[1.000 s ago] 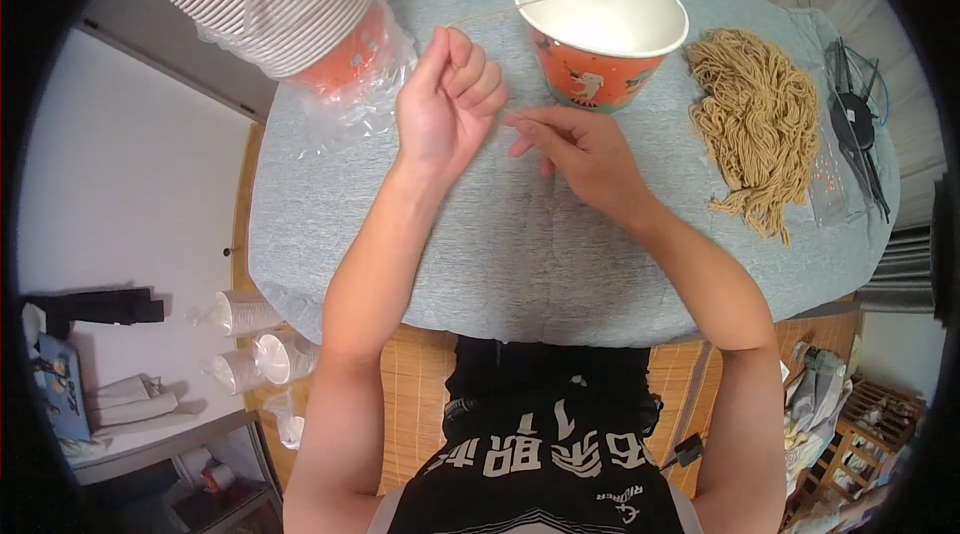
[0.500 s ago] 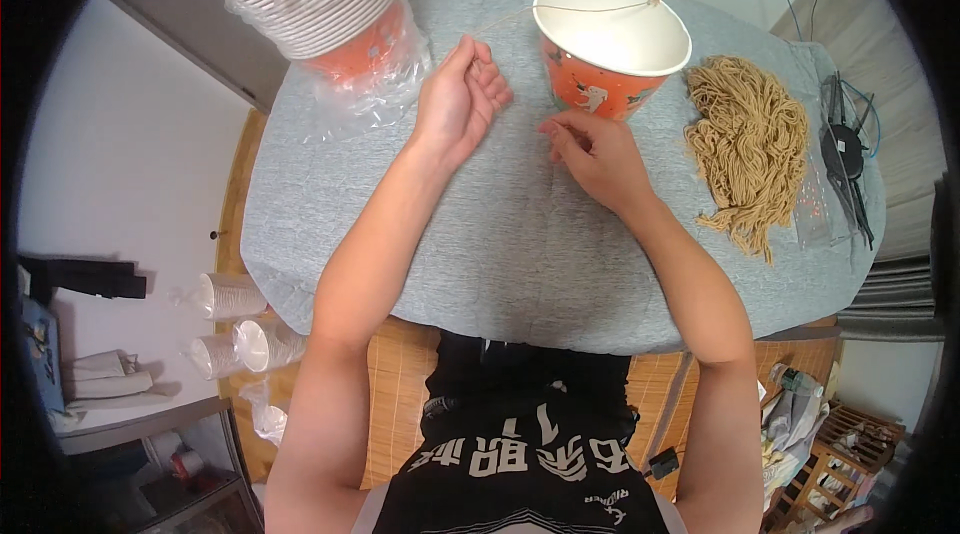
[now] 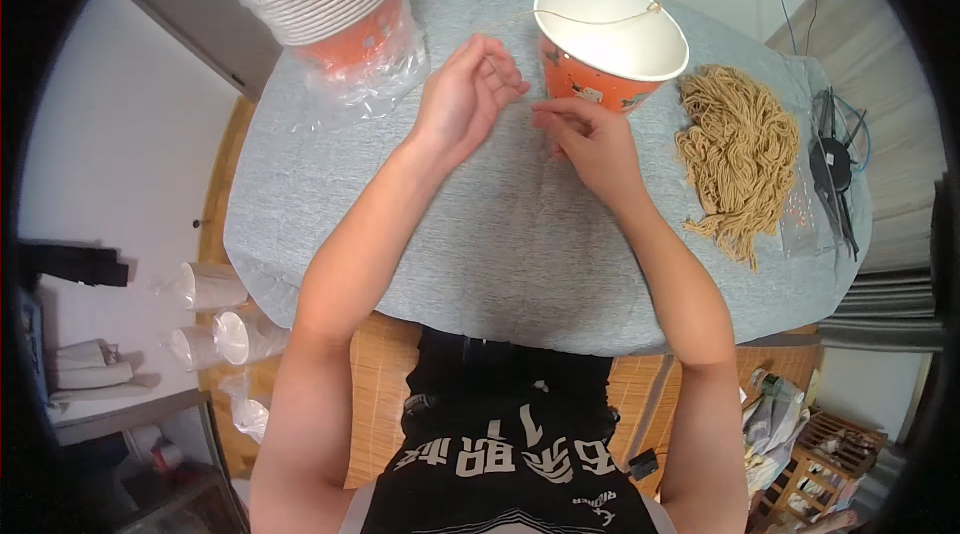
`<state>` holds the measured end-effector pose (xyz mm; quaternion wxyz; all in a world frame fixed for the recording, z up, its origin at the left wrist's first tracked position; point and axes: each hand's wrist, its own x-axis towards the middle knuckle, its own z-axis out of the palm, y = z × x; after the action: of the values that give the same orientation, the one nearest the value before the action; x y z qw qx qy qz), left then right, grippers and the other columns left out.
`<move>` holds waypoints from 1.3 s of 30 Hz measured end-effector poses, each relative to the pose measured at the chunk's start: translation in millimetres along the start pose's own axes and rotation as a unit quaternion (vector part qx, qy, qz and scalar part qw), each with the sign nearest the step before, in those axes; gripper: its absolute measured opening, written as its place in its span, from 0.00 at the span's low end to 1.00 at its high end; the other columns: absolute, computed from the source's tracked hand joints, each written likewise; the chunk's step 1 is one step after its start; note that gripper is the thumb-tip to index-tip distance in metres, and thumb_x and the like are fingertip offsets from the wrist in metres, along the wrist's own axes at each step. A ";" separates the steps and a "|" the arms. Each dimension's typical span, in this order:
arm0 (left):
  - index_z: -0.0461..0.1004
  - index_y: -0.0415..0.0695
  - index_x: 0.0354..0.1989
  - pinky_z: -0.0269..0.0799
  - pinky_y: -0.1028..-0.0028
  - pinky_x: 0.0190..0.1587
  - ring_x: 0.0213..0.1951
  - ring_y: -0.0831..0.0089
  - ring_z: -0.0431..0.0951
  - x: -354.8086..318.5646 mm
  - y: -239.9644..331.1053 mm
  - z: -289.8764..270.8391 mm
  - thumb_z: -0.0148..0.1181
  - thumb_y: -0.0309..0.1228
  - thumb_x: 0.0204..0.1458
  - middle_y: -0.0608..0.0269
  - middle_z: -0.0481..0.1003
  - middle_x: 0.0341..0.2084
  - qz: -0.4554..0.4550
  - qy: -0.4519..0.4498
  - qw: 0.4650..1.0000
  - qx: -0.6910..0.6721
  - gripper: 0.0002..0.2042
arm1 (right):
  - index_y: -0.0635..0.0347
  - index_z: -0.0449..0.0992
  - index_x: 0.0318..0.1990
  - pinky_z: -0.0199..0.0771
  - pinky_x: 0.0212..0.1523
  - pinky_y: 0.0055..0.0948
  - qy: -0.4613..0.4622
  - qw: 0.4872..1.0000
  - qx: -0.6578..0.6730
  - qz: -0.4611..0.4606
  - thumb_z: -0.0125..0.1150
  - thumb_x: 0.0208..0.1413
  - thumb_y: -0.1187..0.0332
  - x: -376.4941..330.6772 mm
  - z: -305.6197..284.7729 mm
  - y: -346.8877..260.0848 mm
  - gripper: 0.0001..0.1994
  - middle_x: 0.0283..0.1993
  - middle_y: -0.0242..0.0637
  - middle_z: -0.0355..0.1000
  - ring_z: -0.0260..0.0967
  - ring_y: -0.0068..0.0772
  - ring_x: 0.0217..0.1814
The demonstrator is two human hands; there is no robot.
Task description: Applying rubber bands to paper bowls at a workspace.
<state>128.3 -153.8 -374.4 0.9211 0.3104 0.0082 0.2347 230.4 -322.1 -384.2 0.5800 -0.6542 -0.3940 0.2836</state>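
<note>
A large orange paper bucket (image 3: 590, 84) with a white inside and printed figures stands on the table, ahead of my hands. A thin tan cord (image 3: 600, 22) is fixed near its right rim, crosses the opening and runs left to my left hand (image 3: 475, 89). That hand is turned palm inward, its fingers curled, with the cord meeting it at the thumb and forefinger. My right hand (image 3: 597, 144) is just in front of the bucket, thumb and forefinger pinched together. What lies between those fingertips is too small to make out.
A tall stack of paper buckets (image 3: 350, 24) in clear plastic stands at the left. Tan cords (image 3: 740, 154) lie bundled at the right, beside a clear bag (image 3: 800, 209) and a black device (image 3: 832, 164). More wrapped cups (image 3: 215, 284) are on the floor.
My left hand has turned slightly and its fingers have moved right, closer to the right hand. The right hand has risen a little toward the bucket. The whole view has shifted slightly.
</note>
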 end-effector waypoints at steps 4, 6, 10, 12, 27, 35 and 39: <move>0.72 0.41 0.54 0.72 0.70 0.49 0.42 0.66 0.76 -4.6 -0.2 8.1 0.49 0.35 0.67 0.60 0.75 0.39 0.213 0.056 0.817 0.533 0.14 | 0.61 0.82 0.46 0.77 0.33 0.32 0.069 0.953 -0.248 -0.159 0.64 0.58 0.74 -3.2 -5.4 0.1 0.09 0.37 0.39 0.81 0.78 0.34 0.31; 0.72 0.41 0.59 0.74 0.67 0.53 0.48 0.61 0.79 -13.4 -1.1 18.0 0.58 0.32 0.61 0.55 0.78 0.49 0.428 -0.091 0.608 0.662 0.18 | 0.60 0.83 0.45 0.78 0.35 0.34 0.070 0.916 -0.320 -0.233 0.64 0.57 0.74 -6.0 -7.7 1.7 0.09 0.37 0.42 0.81 0.79 0.40 0.33; 0.74 0.44 0.56 0.76 0.63 0.49 0.47 0.54 0.80 -19.6 -19.6 17.8 0.61 0.33 0.58 0.51 0.79 0.47 0.276 -0.190 0.615 0.714 0.18 | 0.61 0.82 0.43 0.79 0.39 0.37 0.060 0.897 -0.322 -0.296 0.64 0.56 0.76 -5.9 -5.1 -6.5 0.08 0.37 0.43 0.81 0.80 0.47 0.37; 0.75 0.45 0.55 0.77 0.63 0.47 0.45 0.55 0.81 -20.3 -14.7 17.1 0.62 0.34 0.58 0.52 0.79 0.45 0.238 -0.176 0.608 0.737 0.17 | 0.62 0.82 0.42 0.79 0.40 0.37 0.076 0.894 -0.327 -0.298 0.64 0.56 0.76 -7.7 -9.1 -12.0 0.08 0.36 0.43 0.81 0.80 0.46 0.38; 0.79 0.43 0.38 0.75 0.66 0.36 0.34 0.59 0.80 -18.7 -1.5 15.2 0.65 0.30 0.55 0.58 0.80 0.33 0.315 -0.139 0.637 0.690 0.05 | 0.63 0.71 0.53 0.71 0.31 0.15 0.051 0.996 -0.025 -0.063 0.61 0.64 0.73 -19.1 -30.7 -38.3 0.12 0.39 0.36 0.81 0.73 0.16 0.31; 0.79 0.43 0.36 0.73 0.70 0.29 0.27 0.65 0.78 -12.9 0.0 13.8 0.67 0.26 0.54 0.59 0.79 0.28 0.412 -0.039 0.607 0.679 0.04 | 0.64 0.78 0.48 0.79 0.39 0.25 0.025 0.947 -0.292 -0.133 0.60 0.63 0.73 -1.4 -62.7 -121.8 0.09 0.37 0.39 0.82 0.79 0.22 0.40; 0.77 0.45 0.33 0.73 0.67 0.29 0.27 0.63 0.78 -8.7 -12.3 16.6 0.66 0.27 0.53 0.61 0.77 0.26 0.433 -0.019 0.585 0.685 0.04 | 0.62 0.80 0.47 0.80 0.40 0.30 -0.064 0.920 -0.348 -0.171 0.60 0.63 0.70 46.6 -84.8 -110.9 0.09 0.39 0.38 0.81 0.78 0.26 0.40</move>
<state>128.4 -175.7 -369.3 0.2250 0.8209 0.0140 0.5246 304.6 -326.3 -257.1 0.3291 -0.7179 -0.6098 0.0667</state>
